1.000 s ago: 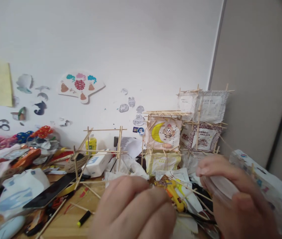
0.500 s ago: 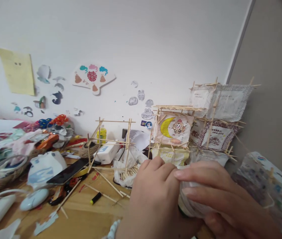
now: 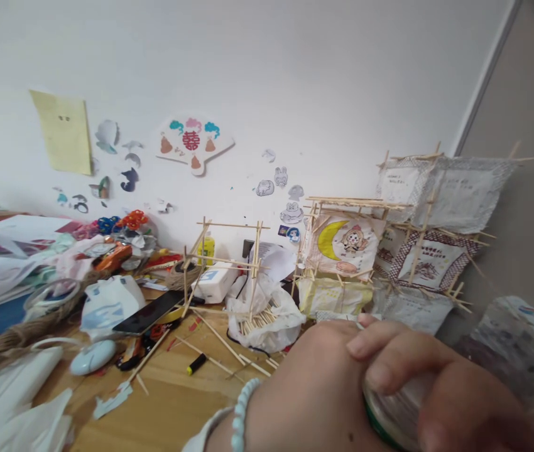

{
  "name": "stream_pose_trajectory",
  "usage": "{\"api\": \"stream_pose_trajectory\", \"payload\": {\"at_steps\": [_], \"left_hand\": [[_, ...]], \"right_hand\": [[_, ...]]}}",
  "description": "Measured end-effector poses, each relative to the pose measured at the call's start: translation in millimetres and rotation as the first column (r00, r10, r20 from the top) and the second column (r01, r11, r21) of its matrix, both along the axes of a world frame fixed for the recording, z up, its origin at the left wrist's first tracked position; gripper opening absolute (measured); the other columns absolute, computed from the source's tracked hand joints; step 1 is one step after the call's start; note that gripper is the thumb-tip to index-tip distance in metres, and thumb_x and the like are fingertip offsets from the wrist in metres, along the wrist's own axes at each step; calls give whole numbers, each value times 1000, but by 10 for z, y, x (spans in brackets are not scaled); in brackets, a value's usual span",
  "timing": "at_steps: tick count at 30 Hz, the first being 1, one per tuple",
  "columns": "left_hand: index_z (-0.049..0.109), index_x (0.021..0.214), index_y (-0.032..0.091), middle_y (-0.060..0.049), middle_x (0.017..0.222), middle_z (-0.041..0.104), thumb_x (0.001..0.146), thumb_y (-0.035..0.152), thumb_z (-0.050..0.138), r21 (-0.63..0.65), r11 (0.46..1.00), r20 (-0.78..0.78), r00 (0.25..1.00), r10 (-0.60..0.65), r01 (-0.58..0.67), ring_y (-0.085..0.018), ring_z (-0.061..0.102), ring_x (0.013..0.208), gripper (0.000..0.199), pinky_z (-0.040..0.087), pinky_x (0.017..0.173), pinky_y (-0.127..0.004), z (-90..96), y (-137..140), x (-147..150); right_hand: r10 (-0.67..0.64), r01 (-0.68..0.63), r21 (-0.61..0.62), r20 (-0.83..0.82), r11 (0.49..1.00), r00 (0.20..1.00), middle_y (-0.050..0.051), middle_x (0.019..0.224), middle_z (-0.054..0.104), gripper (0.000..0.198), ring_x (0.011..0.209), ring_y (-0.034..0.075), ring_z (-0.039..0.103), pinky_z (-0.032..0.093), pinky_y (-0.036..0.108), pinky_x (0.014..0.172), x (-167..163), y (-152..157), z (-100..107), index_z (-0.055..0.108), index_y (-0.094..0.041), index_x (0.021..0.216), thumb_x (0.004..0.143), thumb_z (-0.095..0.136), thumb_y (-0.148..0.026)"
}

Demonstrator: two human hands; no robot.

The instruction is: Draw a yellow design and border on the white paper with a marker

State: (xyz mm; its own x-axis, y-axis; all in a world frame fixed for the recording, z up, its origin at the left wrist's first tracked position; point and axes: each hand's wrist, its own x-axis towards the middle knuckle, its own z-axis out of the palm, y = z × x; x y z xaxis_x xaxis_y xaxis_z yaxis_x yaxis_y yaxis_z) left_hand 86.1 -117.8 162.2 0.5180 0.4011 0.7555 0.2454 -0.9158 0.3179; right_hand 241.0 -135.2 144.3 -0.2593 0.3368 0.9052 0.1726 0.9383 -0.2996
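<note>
Clear plastic, by the look of it: a round container (image 3: pixel 401 411) with a green edge sits at lower right of frame, partly covered by fingers. Right hand (image 3: pixel 450 389) has its fingers curled over it, gripping; blurred there. Left hand (image 3: pixel 323 376) is just beside, back of the hand to camera, right fingertips against it. Left fingers are out of sight behind the hand, can't tell if they're open or closed or on the container too. Pale blue bead bracelet (image 3: pixel 239 414) on the left wrist, bottom centre.

Wooden table (image 3: pixel 154 417) below, cluttered. Centre of frame: open stick frame (image 3: pixel 254 270) standing upright, white plastic bag (image 3: pixel 286 326) with loose sticks beside it. Right of centre: stick-and-fabric lantern with a yellow moon panel (image 3: pixel 349 245), taller lantern with printed panels (image 3: pixel 439 257) next to it. Left of centre: flat black phone (image 3: pixel 147 314), pale blue mouse (image 3: pixel 92 358), small black-and-yellow cylinder (image 3: pixel 196 363). Wall, upper left: yellow paper (image 3: pixel 63 141), fan-shaped cutout (image 3: pixel 194 141) to its right
</note>
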Motion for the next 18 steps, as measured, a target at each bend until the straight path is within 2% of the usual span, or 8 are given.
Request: {"api": "stream_pose_trajectory", "payload": {"at_steps": [3,5,8,10,12,13,15,18], "left_hand": [[63,95,29,4,80,66,66,28,66,-127,987,-56,993,-105,97,-15,62,70,29,51,60,-25,-5,31,28],[64,90,26,4,76,65,68,24,63,-149,983,-46,993,-112,104,-14,61,68,23,49,59,-24,-27,79,64],[63,79,20,-1,72,64,67,25,61,-100,992,19,997,73,-71,-17,59,69,14,49,64,-29,-84,180,123],[60,74,17,-4,71,63,65,30,60,-56,970,49,970,239,-237,-21,58,70,15,48,66,-35,-117,247,146],[58,71,16,-6,70,62,65,32,59,-22,949,39,948,316,-316,-22,57,70,16,47,66,-37,-129,287,141],[58,71,17,-5,69,61,65,32,59,-8,955,12,955,298,-298,-22,57,68,16,46,66,-37,-126,291,127],[59,73,18,-3,69,62,63,31,62,3,986,-70,983,169,-169,-19,57,65,17,46,64,-34,-108,264,85],[62,81,21,2,72,63,60,29,68,-36,999,-123,992,-12,8,-15,57,63,24,45,58,-26,-85,163,38]], "right_hand": [[-62,59,-61,-53,996,997,0,89,67,16,88,24,64,52,38,83,-44,-29,28,66,-33,84,88,52,-41],[-181,183,-60,35,981,983,0,105,66,16,98,23,62,51,36,86,-63,-46,54,66,-34,96,89,51,-33],[-410,402,80,212,912,887,1,120,60,31,110,24,56,48,36,92,-95,-44,88,61,-33,115,88,50,-22],[-512,483,172,245,859,823,3,125,56,40,113,26,54,47,39,94,-110,-30,95,55,-28,125,87,47,-20],[-571,530,216,239,820,786,5,125,57,42,111,26,56,48,40,93,-100,-15,92,52,-26,128,87,46,-19],[-587,542,231,236,808,774,5,122,59,41,108,26,58,50,39,90,-82,-9,91,53,-26,127,86,48,-21],[-594,547,239,228,802,771,4,112,64,36,100,26,61,54,35,82,-28,-6,96,59,-28,120,83,56,-27],[-464,436,159,260,886,847,3,110,65,30,100,26,62,56,32,77,31,-14,114,64,-30,110,81,59,-38]]}}
